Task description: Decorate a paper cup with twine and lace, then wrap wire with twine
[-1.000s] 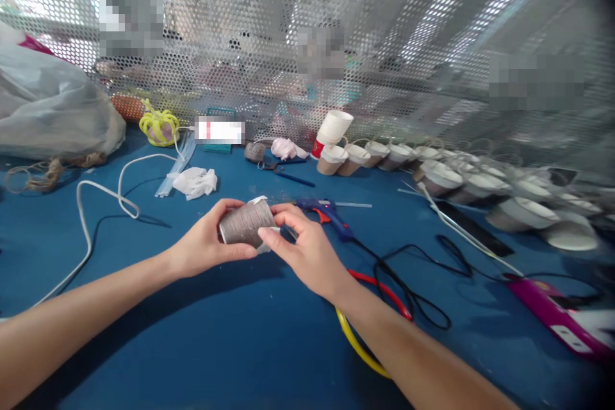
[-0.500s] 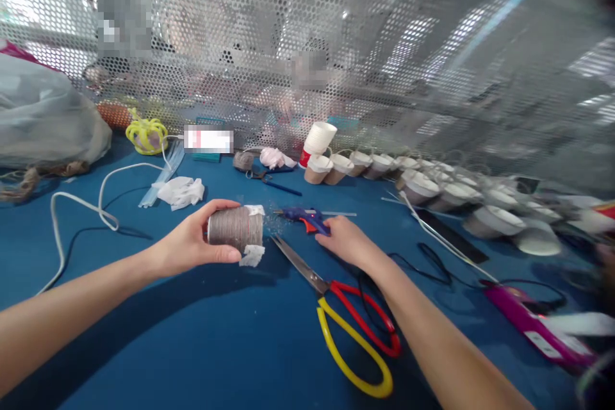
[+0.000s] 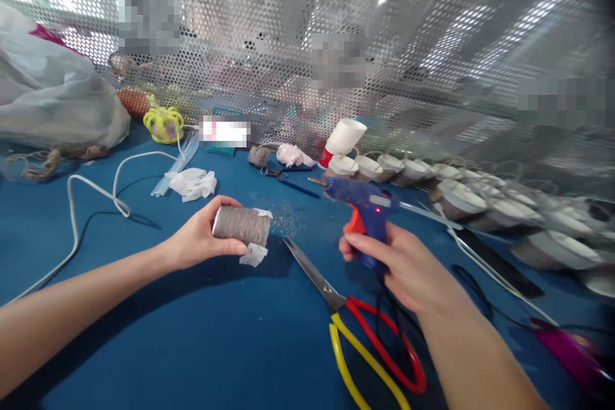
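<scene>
My left hand is closed around a cup wrapped in grey-brown cord, tipped on its side above the table. White paper flaps stick out at its right end. In my right hand is a blue glue gun with an orange trigger and a lit red dot, raised off the table, its nozzle pointing left. A clear glue stick juts from its back. Between and below my hands lie large scissors with one red and one yellow handle, blades pointing toward the cup.
Rows of cord-wrapped cups stand at the right, beside stacked white cups. Pliers, crumpled white tissue, a white cord and a yellow pumpkin-shaped object lie further back. A perforated metal screen borders the blue table.
My right hand has lifted the glue gun off the table, up and toward me. My left hand keeps holding the wrapped cup, tilted slightly. The view has shifted a little.
</scene>
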`<state>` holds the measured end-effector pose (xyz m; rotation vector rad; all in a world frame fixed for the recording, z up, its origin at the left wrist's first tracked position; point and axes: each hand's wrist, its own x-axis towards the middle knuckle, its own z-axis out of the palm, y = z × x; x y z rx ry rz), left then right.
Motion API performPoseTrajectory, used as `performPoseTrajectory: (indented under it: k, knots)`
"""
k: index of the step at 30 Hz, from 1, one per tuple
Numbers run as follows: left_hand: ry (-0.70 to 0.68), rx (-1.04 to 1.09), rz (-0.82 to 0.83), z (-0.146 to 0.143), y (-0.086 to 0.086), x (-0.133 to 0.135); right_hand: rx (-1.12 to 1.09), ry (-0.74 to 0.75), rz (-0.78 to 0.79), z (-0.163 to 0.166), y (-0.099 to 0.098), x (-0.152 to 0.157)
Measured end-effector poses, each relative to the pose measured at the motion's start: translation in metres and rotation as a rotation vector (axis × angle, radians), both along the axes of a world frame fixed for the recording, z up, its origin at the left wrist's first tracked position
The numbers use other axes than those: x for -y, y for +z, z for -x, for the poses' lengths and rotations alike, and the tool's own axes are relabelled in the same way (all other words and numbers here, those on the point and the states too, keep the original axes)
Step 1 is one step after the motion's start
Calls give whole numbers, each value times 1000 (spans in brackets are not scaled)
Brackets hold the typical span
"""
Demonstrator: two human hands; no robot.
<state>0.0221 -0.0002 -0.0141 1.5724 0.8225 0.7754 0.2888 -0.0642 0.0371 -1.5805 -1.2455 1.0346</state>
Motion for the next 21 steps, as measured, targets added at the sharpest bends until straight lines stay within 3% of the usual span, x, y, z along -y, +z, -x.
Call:
performPoseTrajectory:
  k: [5,15,18,21]
  knots:
    - [15,53,12,1,-2,-3,-63,197,119,20,0,20]
    - [87,-8,-127,1,-7,-3,-173,248,144,31,-9,30]
    - [81,-10,-114,2,-7,-2,-95,230,124,34,-10,32]
    - [81,-14,-101,3,-6,-2,77,113,78,36,-12,33]
